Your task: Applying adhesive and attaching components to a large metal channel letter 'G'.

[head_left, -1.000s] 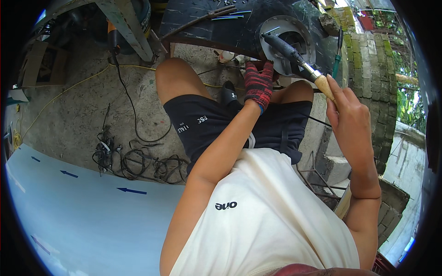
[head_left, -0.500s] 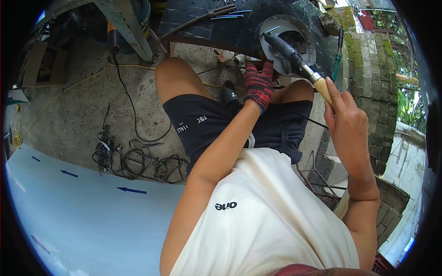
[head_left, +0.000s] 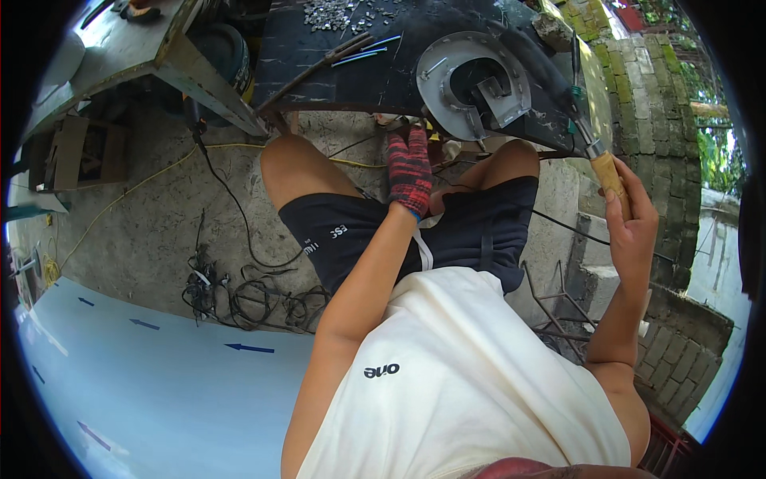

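Note:
My right hand (head_left: 634,211) grips the wooden handle of what looks like a large soldering iron (head_left: 610,172). Its dark barrel slants away over the table's right side, blurred at the far end. Left of the barrel, a flat grey metal ring (head_left: 435,88) with small studs and a bent grey piece (head_left: 504,108) inside its opening lies on the black table (head_left: 319,84). My left hand (head_left: 409,172), in a red and black knitted glove, is just short of the table's near edge, apart from the ring. Its fingers are stretched out and nothing shows in them.
Small metal bits (head_left: 343,14), a dark rod (head_left: 315,72) and blue-tinted rods (head_left: 363,56) lie on the table. A stone (head_left: 552,30) sits at its right. Tangled cords (head_left: 247,291) lie on the floor by a pale blue sheet (head_left: 175,359). A workbench leg (head_left: 211,92) stands left.
My left hand has drawn back from the ring's near edge toward my lap. My right hand has moved right, taking the soldering iron off from over the ring. The view has shifted too.

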A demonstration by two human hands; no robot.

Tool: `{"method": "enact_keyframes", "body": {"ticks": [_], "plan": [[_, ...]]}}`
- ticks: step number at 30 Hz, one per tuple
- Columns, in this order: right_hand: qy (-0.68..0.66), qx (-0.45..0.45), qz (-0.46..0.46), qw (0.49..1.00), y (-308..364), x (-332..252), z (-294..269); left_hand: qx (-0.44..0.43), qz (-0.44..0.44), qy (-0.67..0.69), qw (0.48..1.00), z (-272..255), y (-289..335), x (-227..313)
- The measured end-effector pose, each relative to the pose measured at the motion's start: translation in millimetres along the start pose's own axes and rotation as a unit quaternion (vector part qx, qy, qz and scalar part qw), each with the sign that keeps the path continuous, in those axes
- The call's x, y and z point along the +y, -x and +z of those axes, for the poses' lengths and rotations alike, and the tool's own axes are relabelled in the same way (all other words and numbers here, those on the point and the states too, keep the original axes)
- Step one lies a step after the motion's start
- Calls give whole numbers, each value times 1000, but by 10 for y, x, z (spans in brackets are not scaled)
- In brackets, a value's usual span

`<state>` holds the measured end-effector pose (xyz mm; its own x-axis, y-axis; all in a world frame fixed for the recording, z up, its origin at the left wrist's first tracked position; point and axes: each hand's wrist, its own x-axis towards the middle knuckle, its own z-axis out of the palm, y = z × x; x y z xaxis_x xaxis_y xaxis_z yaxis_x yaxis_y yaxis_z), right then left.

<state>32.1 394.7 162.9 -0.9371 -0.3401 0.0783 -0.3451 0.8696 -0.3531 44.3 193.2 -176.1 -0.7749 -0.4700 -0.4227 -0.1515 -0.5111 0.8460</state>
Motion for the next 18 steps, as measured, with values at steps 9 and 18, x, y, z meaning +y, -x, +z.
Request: {"method": "enact_keyframes", "body": {"ticks": [9,18], "plan": [[-127,144,120,974,-506,1082,833,30,55,-30,998,-328,256,550],[15,246,126,961,-1057,1520,1484,69,173,-85,979,-577,258,883]]}}
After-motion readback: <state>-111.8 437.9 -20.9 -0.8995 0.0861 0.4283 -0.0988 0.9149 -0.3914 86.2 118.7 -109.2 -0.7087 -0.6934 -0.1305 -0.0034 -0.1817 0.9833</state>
